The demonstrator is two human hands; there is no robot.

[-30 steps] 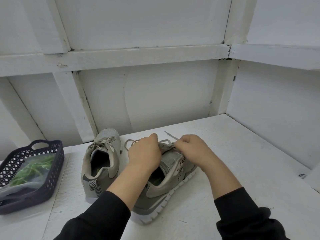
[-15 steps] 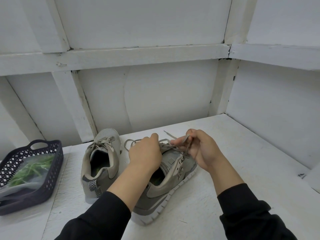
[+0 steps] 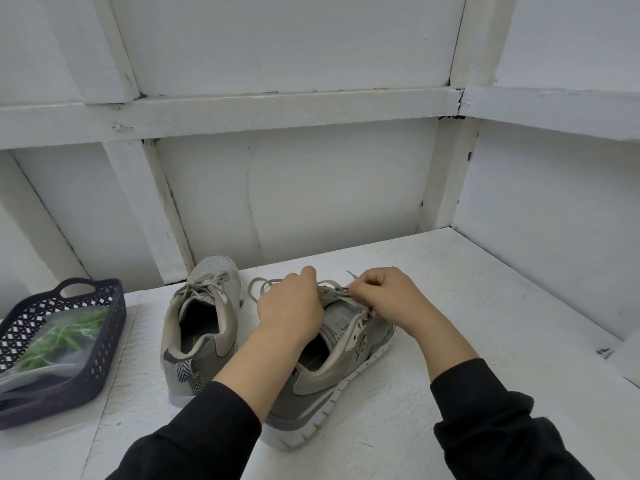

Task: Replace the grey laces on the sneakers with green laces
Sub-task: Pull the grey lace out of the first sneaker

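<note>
Two grey sneakers sit on a white bench. The left hand (image 3: 289, 304) rests curled on the tongue of the right sneaker (image 3: 332, 362); what its grip holds is hidden. The right hand (image 3: 388, 296) pinches the grey lace (image 3: 332, 292) near the upper eyelets. The left sneaker (image 3: 202, 327) is fully laced in grey. The green laces (image 3: 65, 336) lie bagged in a dark basket (image 3: 104, 355) far left. Judging by this, unlacing has barely begun.
</note>
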